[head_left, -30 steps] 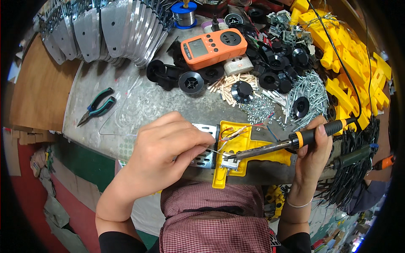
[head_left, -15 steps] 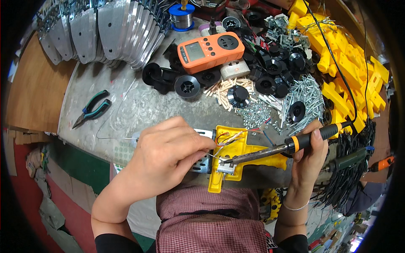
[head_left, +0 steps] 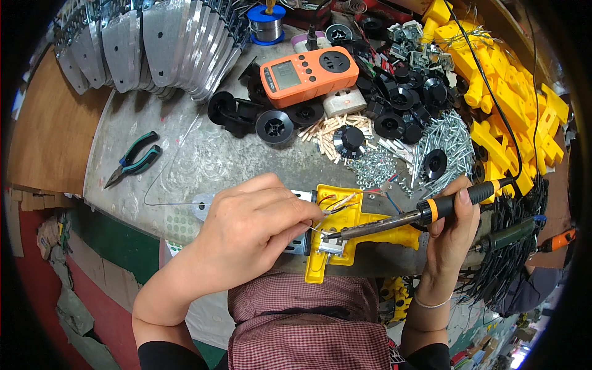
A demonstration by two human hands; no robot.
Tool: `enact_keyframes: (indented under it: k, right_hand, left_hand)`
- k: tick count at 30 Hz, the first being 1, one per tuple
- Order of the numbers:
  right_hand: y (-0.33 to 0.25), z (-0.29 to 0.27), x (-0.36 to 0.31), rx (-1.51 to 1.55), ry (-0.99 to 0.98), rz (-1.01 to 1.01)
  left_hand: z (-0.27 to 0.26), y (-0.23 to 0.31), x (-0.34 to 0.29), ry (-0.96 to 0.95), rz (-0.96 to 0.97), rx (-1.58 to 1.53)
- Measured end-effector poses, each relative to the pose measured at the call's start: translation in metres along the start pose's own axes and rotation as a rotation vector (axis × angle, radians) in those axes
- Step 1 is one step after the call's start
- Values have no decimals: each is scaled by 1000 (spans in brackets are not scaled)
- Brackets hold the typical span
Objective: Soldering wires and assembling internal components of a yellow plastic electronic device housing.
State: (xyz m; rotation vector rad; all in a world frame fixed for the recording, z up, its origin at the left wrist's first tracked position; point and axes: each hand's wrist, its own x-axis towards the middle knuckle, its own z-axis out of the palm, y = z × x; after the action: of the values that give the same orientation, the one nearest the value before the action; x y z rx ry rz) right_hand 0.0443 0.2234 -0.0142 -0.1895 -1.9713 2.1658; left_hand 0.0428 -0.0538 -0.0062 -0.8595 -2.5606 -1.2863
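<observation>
My right hand [head_left: 455, 225] grips a soldering iron [head_left: 425, 211] with a black and orange handle. Its tip rests on a small metal-cased switch-like part [head_left: 332, 244] set in a yellow plastic housing half [head_left: 336, 271]. My left hand [head_left: 253, 213] is closed in a pinch on thin solder wire [head_left: 169, 204], whose end reaches the iron's tip. Coloured leads [head_left: 339, 202] lie in the housing against my left fingertips. A slotted metal plate [head_left: 298, 245] joins the housing's left side, partly hidden behind my left hand.
Pliers [head_left: 134, 159] lie at the left. An orange meter [head_left: 308, 75], a solder spool [head_left: 266, 26] and black knobs [head_left: 274, 126] stand farther back. Screws [head_left: 453, 148] and yellow housings [head_left: 505, 80] are heaped at the right. Metal blades [head_left: 172, 49] stack at the far left.
My left hand has shifted slightly right and its fingertips now meet the coloured leads. The soldering iron stays almost still, its tip on the metal-cased part.
</observation>
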Motion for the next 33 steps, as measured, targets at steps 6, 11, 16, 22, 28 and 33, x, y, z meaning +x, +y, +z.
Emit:
enact_keyframes:
  k: [6, 11, 16, 22, 28, 33]
  right_hand:
    - [0, 0, 1, 8, -5, -9]
    - [-3, 0, 1, -14, -33, -9]
    - [-4, 1, 2, -20, 3, 6]
    - [-5, -1, 6, -11, -19, 64]
    - [-7, 0, 6, -15, -8, 73]
    - [-7, -1, 7, -19, -27, 87]
  left_hand:
    - [2, 1, 1, -4, -4, -10]
    - [4, -1, 0, -23, -14, -16]
    - [7, -2, 1, -16, -2, -25]
    - [8, -1, 1, -36, -16, -38]
    - [0, 1, 0, 31, 5, -27]
    - [-43, -29, -6, 58, -35, 628]
